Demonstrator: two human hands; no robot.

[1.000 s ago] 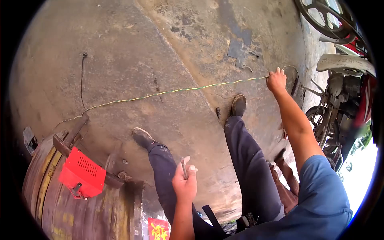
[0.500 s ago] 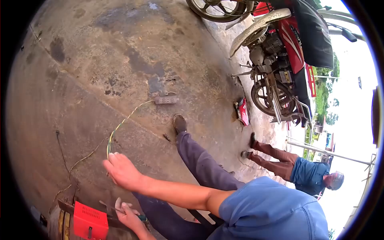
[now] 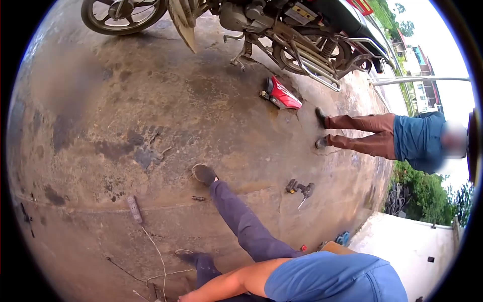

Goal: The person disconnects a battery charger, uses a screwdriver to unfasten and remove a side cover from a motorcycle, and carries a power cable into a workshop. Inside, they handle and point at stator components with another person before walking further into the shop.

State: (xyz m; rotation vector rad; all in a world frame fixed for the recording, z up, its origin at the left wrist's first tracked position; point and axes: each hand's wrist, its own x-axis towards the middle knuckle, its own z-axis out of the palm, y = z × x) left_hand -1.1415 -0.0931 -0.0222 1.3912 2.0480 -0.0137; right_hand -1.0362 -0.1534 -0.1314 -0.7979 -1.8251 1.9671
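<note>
My left forearm (image 3: 221,288) reaches down to the bottom edge. Only a sliver of my left hand (image 3: 185,298) shows there, so its fingers and anything in them are hidden. My right hand is out of view. Near my left hand, thin cables (image 3: 163,274) cross on the floor. One pale cable runs from them to a dusty power strip (image 3: 134,209) on the concrete. My left shoe (image 3: 204,174) is planted beyond, with a small dark cylindrical object (image 3: 198,198) lying beside it.
A cordless drill (image 3: 300,190) lies on the floor (image 3: 226,131). Beyond my foot are a red and white motorcycle panel (image 3: 283,94) and a parked motorcycle (image 3: 297,40). A person in brown trousers (image 3: 362,123) stands nearby. A white wall (image 3: 412,246) rises at the lower right.
The view has swung, bringing the drill and white wall in. My left hand has dropped to the bottom edge. My right hand, its green-handled tool and the red box have left view.
</note>
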